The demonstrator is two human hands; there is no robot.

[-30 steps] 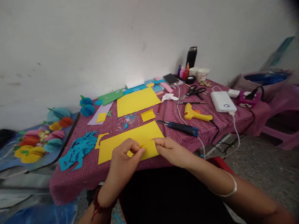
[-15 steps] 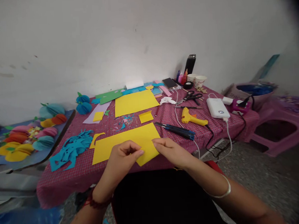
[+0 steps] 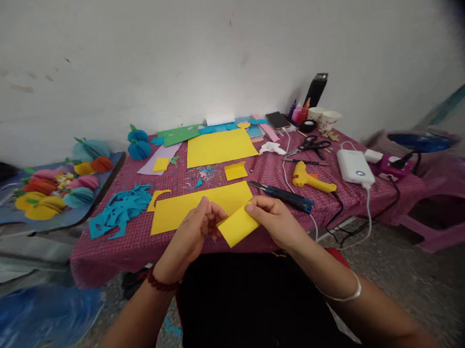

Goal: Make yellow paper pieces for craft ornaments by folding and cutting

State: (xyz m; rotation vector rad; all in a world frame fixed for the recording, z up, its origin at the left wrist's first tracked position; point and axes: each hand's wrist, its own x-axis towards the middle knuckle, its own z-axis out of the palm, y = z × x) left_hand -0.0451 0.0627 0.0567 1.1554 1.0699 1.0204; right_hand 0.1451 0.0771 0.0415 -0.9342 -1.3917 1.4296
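Observation:
A small folded piece of yellow paper (image 3: 239, 227) is pinched at its upper right corner by my right hand (image 3: 276, 218), thumb on top. My left hand (image 3: 200, 228) is beside the paper's left edge, fingers loosely curled and thumb apart; whether a fingertip touches the edge is hard to tell. Under both hands lies a long yellow sheet (image 3: 175, 211) on the table. Just beyond it sit a small creased yellow piece (image 3: 235, 170) and a blue-handled utility knife (image 3: 283, 194).
On the checked tablecloth (image 3: 142, 248) lie blue paper scraps (image 3: 120, 209), a large yellow sheet (image 3: 221, 147), scissors (image 3: 311, 145), a yellow glue gun (image 3: 311, 179) and a white power bank (image 3: 355, 166) with cables. Paper fruit shapes (image 3: 45, 204) rest at the left. A black flask (image 3: 316, 91) stands behind.
The paper has turned and now shows a flat folded face. My left thumb and fingers have come apart from their pinch; the right hand keeps its grip. The view has shifted slightly left.

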